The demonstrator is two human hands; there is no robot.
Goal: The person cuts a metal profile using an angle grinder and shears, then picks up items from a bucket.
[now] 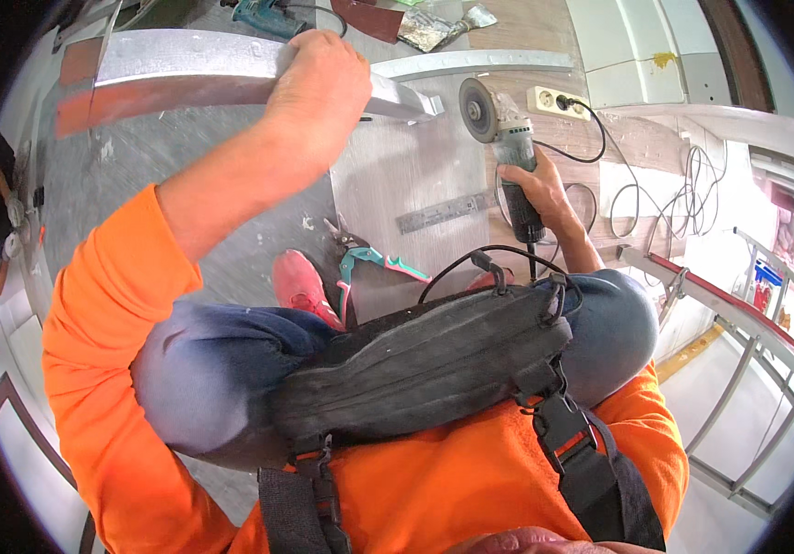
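Left hand (323,88), upper centre of frame: closed over the silvery metal profile (185,66), your fingers curled past its upper edge. Profile lies across the upper left to upper centre; its right end stops just short of the grinder's disc in the view, with a gap between.

Right hand (542,192), right of upper centre: you grip the angle grinder (513,152) around its dark body, thumb across it. Cutting disc (478,113) is at the tool's upper end; whether it spins, cannot tell.

Nearby: socket strip (547,99) right of the disc, a black plug in it. Thin metal strip (480,62) runs along the top, behind the profile's end. Tin snips (355,251) with turquoise-and-pink handles lie by your red shoe (303,284), centre. Flat grey metal piece (441,213) lies between snips and grinder.
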